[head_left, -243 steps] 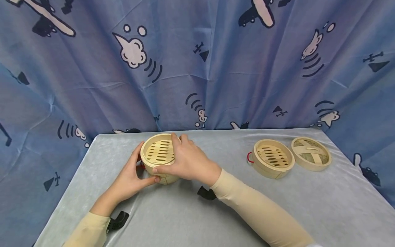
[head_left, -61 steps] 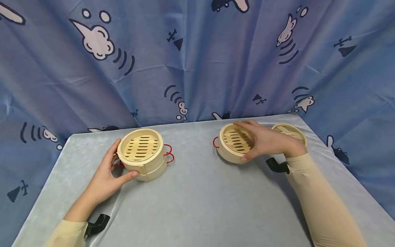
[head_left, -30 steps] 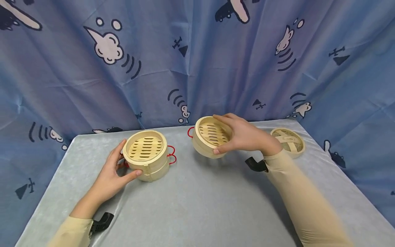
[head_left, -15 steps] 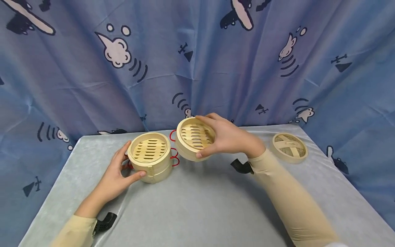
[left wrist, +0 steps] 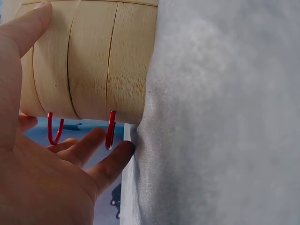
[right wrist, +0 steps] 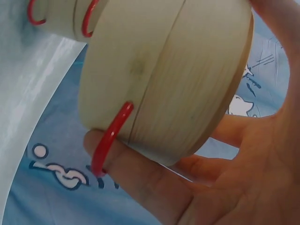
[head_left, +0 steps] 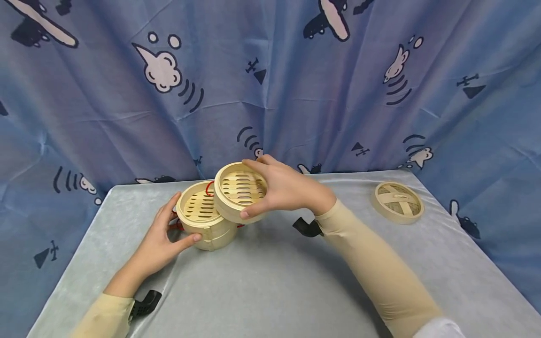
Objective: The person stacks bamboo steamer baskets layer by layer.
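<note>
Grip first: the left hand (head_left: 158, 244) is spread wide around the two-tier steamer stack (head_left: 214, 235), thumb on the front wall, fingers round the left and back. The left wrist view has its fingertips right by a pair of red handles (left wrist: 110, 131). Stack's upright on the grey cloth (head_left: 270, 286), top open.

Next along is the bit everything hangs on imo: the loose steamer basket (head_left: 228, 210). It's up in the air, slightly tilted, covering the right part of the stack's opening, so it sits up and to the right of centre. Can't tell if the two rims touch. It's round, so no long axis to fuss over; its near red loop (head_left: 207, 189) points left over the stack.

Right hand (head_left: 287, 188) has that basket pinched from the right, thumb in front, fingers behind. Way off to the right, the woven lid (head_left: 397, 203) lies on the cloth, well apart; right hand's the nearer one.
</note>
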Action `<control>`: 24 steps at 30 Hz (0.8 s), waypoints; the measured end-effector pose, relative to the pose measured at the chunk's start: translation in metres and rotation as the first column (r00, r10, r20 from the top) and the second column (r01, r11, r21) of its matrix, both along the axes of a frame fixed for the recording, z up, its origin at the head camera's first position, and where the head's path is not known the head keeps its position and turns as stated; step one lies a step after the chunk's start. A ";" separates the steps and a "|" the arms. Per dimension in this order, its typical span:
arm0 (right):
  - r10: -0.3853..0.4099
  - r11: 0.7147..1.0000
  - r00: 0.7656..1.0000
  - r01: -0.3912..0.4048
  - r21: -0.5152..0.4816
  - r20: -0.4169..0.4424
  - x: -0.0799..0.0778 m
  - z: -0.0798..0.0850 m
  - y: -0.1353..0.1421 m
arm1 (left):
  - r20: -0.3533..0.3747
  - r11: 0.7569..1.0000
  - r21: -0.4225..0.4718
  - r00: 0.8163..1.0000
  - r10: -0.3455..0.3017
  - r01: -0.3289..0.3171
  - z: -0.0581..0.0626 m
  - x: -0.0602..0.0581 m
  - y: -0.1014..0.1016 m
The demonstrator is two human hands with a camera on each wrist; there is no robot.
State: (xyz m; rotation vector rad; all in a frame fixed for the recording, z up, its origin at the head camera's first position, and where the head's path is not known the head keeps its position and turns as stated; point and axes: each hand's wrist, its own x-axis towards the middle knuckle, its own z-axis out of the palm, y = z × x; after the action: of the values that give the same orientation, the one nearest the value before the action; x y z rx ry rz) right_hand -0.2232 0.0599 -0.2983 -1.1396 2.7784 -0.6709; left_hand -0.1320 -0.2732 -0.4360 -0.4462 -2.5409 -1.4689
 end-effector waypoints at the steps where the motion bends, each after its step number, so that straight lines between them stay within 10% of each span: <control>1: 0.003 1.000 1.000 -0.003 -0.002 -0.001 0.000 0.001 -0.003 | 0.000 1.000 0.002 1.000 0.000 0.000 0.000 0.000 0.000; 24: 0.042 0.994 0.998 -0.046 0.102 0.036 -0.003 0.011 -0.061 | 0.016 1.000 -0.015 1.000 -0.014 0.014 -0.001 -0.005 -0.004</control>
State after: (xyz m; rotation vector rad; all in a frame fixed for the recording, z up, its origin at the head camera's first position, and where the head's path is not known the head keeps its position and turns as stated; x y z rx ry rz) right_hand -0.2263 -0.0014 -0.2868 -1.1546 2.7162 -0.5312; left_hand -0.1372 -0.2776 -0.4372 -0.4574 -2.5678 -1.4651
